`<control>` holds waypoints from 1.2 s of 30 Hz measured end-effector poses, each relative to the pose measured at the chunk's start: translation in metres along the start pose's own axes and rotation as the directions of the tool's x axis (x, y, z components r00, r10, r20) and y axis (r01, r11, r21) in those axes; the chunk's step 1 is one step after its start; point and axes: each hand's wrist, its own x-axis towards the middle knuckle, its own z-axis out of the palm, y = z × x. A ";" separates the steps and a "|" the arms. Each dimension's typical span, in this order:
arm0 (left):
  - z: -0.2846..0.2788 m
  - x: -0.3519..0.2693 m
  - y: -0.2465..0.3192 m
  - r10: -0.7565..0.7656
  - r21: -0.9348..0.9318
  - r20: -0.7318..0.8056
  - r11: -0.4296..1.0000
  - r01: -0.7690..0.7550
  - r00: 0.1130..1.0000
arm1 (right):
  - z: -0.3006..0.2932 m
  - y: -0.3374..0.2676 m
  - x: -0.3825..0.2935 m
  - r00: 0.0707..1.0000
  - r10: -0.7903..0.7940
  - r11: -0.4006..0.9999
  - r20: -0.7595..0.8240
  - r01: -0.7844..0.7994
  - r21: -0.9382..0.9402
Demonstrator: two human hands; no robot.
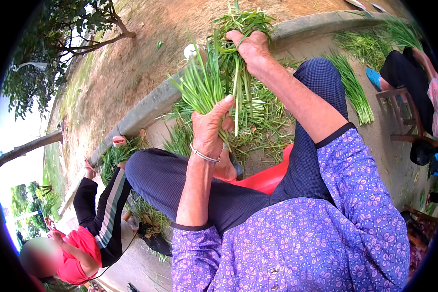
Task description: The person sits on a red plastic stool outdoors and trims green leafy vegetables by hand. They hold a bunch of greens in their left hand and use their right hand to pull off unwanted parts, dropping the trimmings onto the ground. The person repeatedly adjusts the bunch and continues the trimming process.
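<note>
My left hand (211, 126), with a bracelet at its wrist, is closed around the lower stalks of a bunch of green Chinese chives (204, 87). The leaf tips of that bunch fan up and to the left. Farther out, my right hand (253, 49) grips a tangled clump of chive leaves (242, 22), and a few long pale stalks hang below it. Beneath both hands, loose leaves and cut stalks (266, 113) litter the ground between my knees. The palm side of my right hand is hidden.
A concrete curb (146, 102) curves beyond my feet, with a white round object (193, 51) by it. A red plastic seat (266, 180) shows between my thighs. Chives in a neat pile (352, 87) lie rightward. People sit left (80, 252) and right (419, 84).
</note>
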 end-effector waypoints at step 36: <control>0.009 0.002 -0.001 -0.029 -0.003 0.171 1.000 0.030 0.985 | 0.007 -0.001 -0.020 0.970 -0.223 0.954 -0.096 0.197 -0.228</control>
